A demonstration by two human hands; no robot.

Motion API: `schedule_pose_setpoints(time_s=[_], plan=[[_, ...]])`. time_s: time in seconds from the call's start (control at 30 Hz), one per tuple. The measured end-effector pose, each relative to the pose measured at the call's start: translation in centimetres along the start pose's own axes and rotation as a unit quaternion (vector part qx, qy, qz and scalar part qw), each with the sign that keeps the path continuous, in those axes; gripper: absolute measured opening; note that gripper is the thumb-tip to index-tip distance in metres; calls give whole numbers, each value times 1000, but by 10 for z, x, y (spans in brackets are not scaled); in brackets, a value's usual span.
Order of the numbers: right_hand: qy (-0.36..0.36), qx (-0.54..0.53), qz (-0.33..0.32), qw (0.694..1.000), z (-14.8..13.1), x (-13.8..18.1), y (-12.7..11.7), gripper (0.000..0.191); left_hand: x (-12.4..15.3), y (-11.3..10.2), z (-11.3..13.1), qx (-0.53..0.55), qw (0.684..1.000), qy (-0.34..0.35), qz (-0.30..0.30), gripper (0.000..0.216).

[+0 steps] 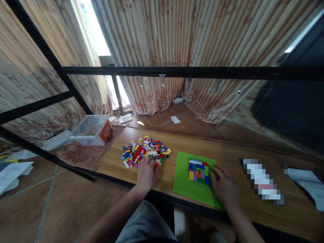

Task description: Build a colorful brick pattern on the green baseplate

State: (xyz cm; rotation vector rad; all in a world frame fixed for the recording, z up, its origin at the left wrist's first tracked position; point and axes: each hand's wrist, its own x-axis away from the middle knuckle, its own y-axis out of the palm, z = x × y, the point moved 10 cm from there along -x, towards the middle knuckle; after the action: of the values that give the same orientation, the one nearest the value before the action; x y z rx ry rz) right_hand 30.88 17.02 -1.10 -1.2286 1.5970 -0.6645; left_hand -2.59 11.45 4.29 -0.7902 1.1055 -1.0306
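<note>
Fingers of left hand (146, 172) in knobbly brick pile (144, 152) | right hand (224, 188) on studded square green baseplate (184, 182) | both grasps unclear

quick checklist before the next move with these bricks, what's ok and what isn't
1. Is the left hand on the loose brick pile: ok, its fingers rest on the near edge.
2. Is a brick gripped in the left hand: cannot tell, the fingers hide it.
3. Is the right hand at the brick patch: ok, its fingertips touch the right edge.
4. Is the green baseplate flat on the table: ok.
5. Are there bare studs around the brick patch: ok.
</note>
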Motion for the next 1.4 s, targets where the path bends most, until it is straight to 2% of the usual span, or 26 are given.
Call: schedule_pose_setpoints(time_s=[0.3,0.8,0.9,1.03,1.13,1.23,1.3,1.4], plan=[[3,-26,0,1000,0,-1,0,42,-2,4,11,-19,999,26,3,11],[4,-25,-3,1000,-3,-1,-2,40,-9,7,11,-58,998,-13,8,14],[4,-27,-1,1000,-4,-1,-3,39,-11,3,12,-20,1000,-6,23,11],[16,-53,17,998,-2,-2,-9,40,-11,-5,14,157,987,10,25,9],[47,-98,45,993,-6,-2,-26,43,-8,-1,12,288,957,-24,-25,14],[29,-181,30,983,-44,5,-44,43,5,10,17,415,901,-83,-94,24],[-39,-256,-37,965,-94,16,-46,39,20,20,28,513,836,-116,-156,29],[-110,-341,-170,918,-167,46,-36,36,49,30,49,637,705,-164,-265,34]])
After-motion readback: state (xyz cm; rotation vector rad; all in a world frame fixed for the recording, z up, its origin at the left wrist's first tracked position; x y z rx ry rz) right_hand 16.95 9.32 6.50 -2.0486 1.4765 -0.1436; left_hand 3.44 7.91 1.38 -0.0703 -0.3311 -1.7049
